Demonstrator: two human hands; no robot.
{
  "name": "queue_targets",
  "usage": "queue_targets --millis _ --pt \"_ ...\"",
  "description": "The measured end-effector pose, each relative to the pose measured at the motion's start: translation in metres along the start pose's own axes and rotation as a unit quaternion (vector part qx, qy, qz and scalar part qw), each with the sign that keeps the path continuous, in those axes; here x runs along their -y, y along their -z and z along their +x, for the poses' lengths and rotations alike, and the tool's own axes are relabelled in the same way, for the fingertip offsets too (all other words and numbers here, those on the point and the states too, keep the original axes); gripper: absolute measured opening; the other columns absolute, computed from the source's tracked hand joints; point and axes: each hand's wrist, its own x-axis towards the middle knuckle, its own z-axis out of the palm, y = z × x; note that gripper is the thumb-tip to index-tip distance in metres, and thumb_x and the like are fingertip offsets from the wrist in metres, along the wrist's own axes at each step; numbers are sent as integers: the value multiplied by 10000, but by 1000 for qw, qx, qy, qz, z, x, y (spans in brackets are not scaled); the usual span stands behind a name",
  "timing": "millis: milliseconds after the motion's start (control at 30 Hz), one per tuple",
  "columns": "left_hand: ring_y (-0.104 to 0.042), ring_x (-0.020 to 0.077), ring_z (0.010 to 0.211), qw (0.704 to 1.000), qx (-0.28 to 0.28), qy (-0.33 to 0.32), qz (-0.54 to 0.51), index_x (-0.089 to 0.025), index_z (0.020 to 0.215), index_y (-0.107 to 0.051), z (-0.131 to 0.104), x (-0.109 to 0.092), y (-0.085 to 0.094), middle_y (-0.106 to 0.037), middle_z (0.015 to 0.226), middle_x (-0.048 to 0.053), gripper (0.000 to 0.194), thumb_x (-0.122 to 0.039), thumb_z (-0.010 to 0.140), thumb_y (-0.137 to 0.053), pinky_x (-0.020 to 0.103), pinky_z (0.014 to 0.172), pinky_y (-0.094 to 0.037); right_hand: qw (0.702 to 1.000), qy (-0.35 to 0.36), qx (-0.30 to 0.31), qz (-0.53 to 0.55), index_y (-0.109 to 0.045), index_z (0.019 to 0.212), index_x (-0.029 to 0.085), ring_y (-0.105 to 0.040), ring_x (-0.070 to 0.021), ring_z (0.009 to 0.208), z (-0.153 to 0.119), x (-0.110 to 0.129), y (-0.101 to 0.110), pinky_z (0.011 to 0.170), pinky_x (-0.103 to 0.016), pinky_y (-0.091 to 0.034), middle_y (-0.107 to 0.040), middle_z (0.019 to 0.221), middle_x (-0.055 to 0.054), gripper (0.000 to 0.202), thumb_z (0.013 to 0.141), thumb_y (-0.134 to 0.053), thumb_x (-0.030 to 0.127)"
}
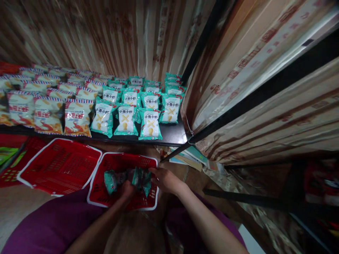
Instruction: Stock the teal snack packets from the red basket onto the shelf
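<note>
Teal snack bags [110, 181] lie in the red shopping basket [106, 162] at my feet. My left hand [128, 190] reaches down inside this basket, among the bags; its fingers are blurred and partly hidden. At the basket's right rim, my right hand [164, 179] has its fingers closed on the edge of a teal snack bag [145, 180]. Above the basket, more teal snack bags [150, 125] stand upright in rows on a black shelf [173, 134].
White and orange snack bags [77, 118] fill the shelf's left part. A second red basket [63, 165] sits to the left, against the first. A black metal post [212, 130] slants across on the right. Patterned curtains [111, 35] hang behind. Flat papers [189, 157] lie below the shelf's corner.
</note>
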Motion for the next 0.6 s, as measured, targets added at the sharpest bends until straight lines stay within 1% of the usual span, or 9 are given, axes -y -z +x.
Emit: queue_targets --millis 100,200,267,333,367,400,467,533,600 --pt "-613 189 873 1000 -17 -9 -17 -126 942 -618 -10 -8 18 -640 947 41 224 -323 837 -600 350 757 -511 996 -31 -58 52 -603 1161 130 -590 -295 1094 0 -3 3 955 -396 -409 -655 1126 -186 339 850 -514 231" --pt "-612 185 748 996 -2 -63 -61 -152 684 -592 -34 -27 40 -621 667 -7 119 -251 720 -645 274 663 -468 982 -53 -118 140 -580 1200 138 -602 -307 1075 0 -5 6 938 -429 -427 -669 1093 -178 386 881 -489 335" --pt "-618 184 747 990 20 -100 -98 -171 726 -607 -55 -43 54 -649 686 -8 97 -258 682 -605 265 659 -464 965 -48 -144 215 -542 1252 172 -612 -277 1075 -4 -5 8 909 -398 -463 -668 1118 -146 433 905 -444 413" --pt "-627 186 782 979 49 -130 -149 -181 800 -627 -74 -60 63 -682 761 2 180 -279 662 -567 269 687 -469 947 -30 -152 280 -511 1283 196 -631 -242 1051 -9 -3 9 852 -359 -505 -669 1130 -116 473 924 -383 476" --pt "-627 192 797 966 77 -140 -205 -176 825 -636 -82 -68 67 -691 791 14 219 -276 638 -582 274 702 -467 938 -18 -149 312 -498 1295 200 -641 -232 1033 -12 -1 10 823 -350 -520 -671 1122 -107 491 926 -369 499" --pt "-626 191 798 953 99 -147 -247 -173 835 -642 -89 -76 69 -695 801 19 240 -267 619 -598 272 709 -463 924 -3 -142 354 -492 1302 205 -648 -229 1015 -14 1 10 805 -348 -526 -674 1110 -100 506 919 -385 518" --pt "-621 183 772 935 132 -154 -293 -164 842 -653 -99 -89 71 -694 793 23 258 -241 599 -612 266 701 -454 879 28 -124 460 -519 1278 215 -656 -228 973 -19 6 11 800 -359 -523 -684 1060 -84 521 870 -500 538" --pt "-618 177 743 929 146 -157 -300 -158 845 -659 -104 -100 70 -689 773 22 265 -223 593 -606 264 686 -449 821 54 -116 556 -591 1195 211 -656 -227 929 -21 11 13 816 -371 -508 -695 994 -67 515 787 -639 522" --pt "-619 177 733 927 155 -158 -302 -156 851 -658 -107 -107 68 -687 764 20 278 -209 583 -605 263 673 -449 792 73 -130 592 -654 1090 200 -652 -214 888 -22 16 16 826 -361 -494 -702 942 -50 453 743 -703 487"
